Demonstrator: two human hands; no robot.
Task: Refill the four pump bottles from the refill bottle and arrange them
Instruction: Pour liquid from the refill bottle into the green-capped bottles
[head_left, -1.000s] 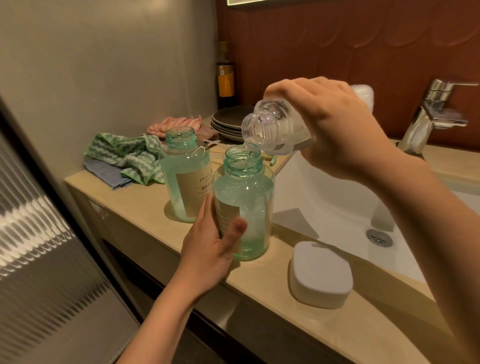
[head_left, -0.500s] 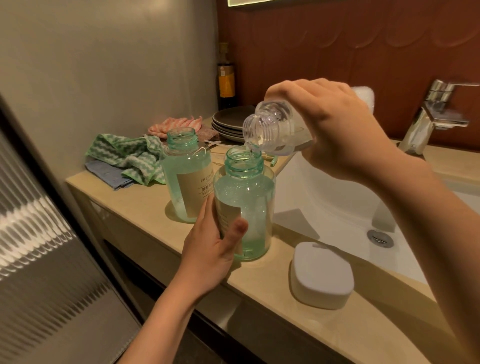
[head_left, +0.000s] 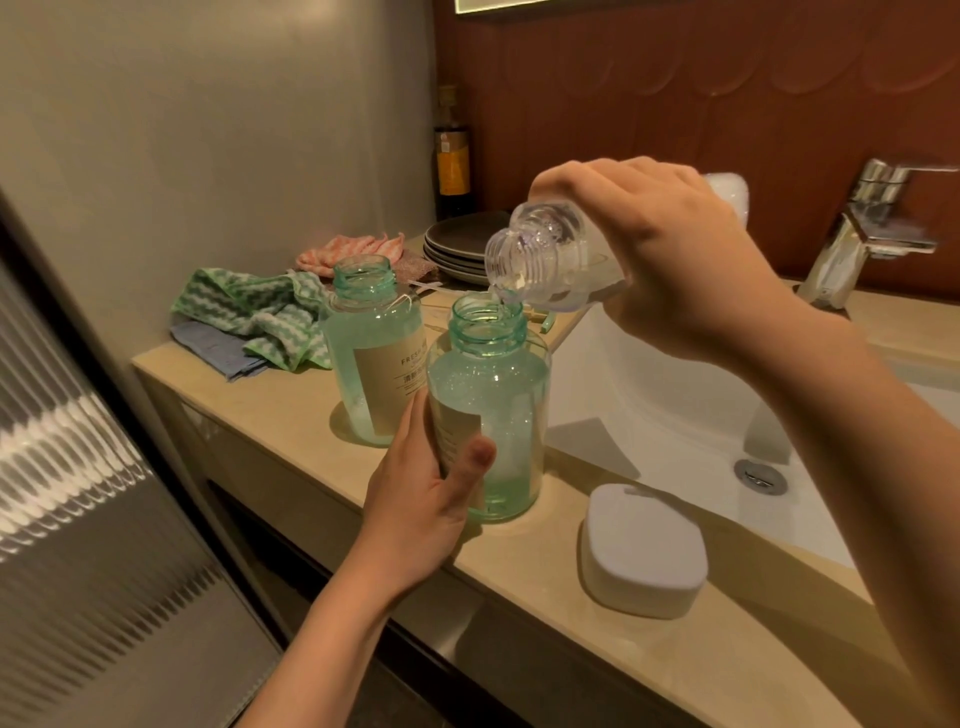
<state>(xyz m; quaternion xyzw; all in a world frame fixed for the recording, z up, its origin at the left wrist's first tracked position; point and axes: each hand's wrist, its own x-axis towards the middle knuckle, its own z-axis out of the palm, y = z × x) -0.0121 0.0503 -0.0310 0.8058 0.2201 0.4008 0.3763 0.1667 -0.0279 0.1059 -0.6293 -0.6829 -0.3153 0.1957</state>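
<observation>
Now the right hand (head_left: 670, 260) grips the refill (head_left: 545, 254), tilted at one o'clock above the bottle (head_left: 493, 415) the left hand (head_left: 415, 499) clasps.

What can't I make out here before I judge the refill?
Head view only:
1. The refill bottle: its body is covered by the right hand, so its remaining content is unknown.
2. The front pump bottle: its label is mostly behind the left hand.
3. Besides the rear pump bottle, the other two are unseen.
4. The faucet: blurred.
</observation>
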